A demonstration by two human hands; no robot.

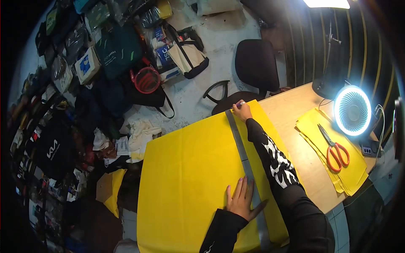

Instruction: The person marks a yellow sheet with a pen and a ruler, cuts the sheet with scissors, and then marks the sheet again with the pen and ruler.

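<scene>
A large sheet of yellow fabric covers most of the table and hangs past its left edge. Across the fabric lies a long grey metal ruler, running from the far edge toward me. My left hand is flat with fingers spread, pressing on the ruler and the fabric beside it. Stretched out to the far end of the ruler, my right hand has its fingers pinched together at the fabric's edge. Whatever is in that pinch is too small to make out.
Orange-handled scissors lie on a stack of folded yellow fabric at the right. Behind it stand a lit round fan and a lamp. A black chair is beyond the table; bags crowd the left.
</scene>
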